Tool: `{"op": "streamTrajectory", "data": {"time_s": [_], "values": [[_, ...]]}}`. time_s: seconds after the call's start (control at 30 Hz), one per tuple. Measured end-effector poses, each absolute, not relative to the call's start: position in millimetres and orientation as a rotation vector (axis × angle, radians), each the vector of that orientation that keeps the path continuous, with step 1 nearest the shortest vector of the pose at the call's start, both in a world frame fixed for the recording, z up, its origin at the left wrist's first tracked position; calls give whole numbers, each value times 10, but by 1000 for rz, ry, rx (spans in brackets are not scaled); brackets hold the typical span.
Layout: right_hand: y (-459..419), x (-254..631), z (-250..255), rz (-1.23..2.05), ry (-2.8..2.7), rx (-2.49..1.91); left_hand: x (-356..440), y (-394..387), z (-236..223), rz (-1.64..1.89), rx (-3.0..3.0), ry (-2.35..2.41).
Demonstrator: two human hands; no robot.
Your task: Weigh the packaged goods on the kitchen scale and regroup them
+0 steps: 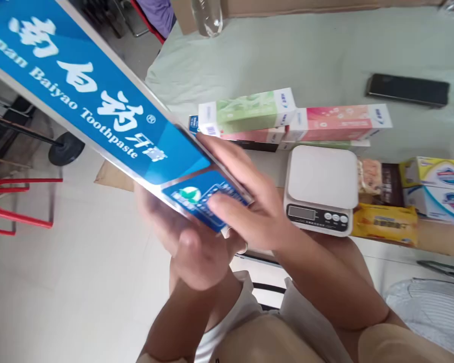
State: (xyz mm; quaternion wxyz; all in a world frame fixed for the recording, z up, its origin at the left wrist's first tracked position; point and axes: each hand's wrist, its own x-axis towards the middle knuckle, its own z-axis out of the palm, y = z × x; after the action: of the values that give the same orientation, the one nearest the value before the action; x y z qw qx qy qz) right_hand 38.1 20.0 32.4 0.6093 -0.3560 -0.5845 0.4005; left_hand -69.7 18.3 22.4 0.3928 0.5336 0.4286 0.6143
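Observation:
A long blue toothpaste box (136, 136) with white lettering slants across the upper left of the head view, close to the camera. Around its near end my right hand (255, 204) is closed, thumb on the printed front and fingers along the upper edge. My left hand (199, 254), slightly blurred, holds the box from below at its lower edge; some of its fingers are hidden behind it. Beyond my right hand lie stacked cartons, among them a green and white one (249, 111) and a pink and white one (336, 122).
A white kitchen scale (321, 179) stands at the table's near edge. Beside it are a yellow packet (385, 223) and yellow and blue soap boxes (439, 189). A black phone (407, 91) lies farther back. A red stool (20, 206) and a fan (427, 312) flank the table.

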Motion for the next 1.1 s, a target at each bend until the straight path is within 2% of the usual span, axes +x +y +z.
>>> {"op": "streamTrajectory", "data": {"time_s": [0.07,0.17,0.33,0.57,0.77,0.93,1.1], "values": [[95,730,401,909,-1276,-865,-605,197,182,1760,1275,891],[-56,1253,432,846,-1143,-887,-532,322,81,1811,1156,766],[-329,1888,431,790,-779,-1039,-258,452,-56,1656,1119,623],[-548,2509,55,696,-663,-1372,227,408,-103,1334,1217,879],[-600,2655,-278,410,-578,-1657,235,356,-259,1243,1358,1077],[-655,2508,-229,170,-826,-1938,195,387,-385,1163,1461,1185],[-667,2495,-231,61,-1015,-1958,133,477,-433,1170,1572,1274]]}}
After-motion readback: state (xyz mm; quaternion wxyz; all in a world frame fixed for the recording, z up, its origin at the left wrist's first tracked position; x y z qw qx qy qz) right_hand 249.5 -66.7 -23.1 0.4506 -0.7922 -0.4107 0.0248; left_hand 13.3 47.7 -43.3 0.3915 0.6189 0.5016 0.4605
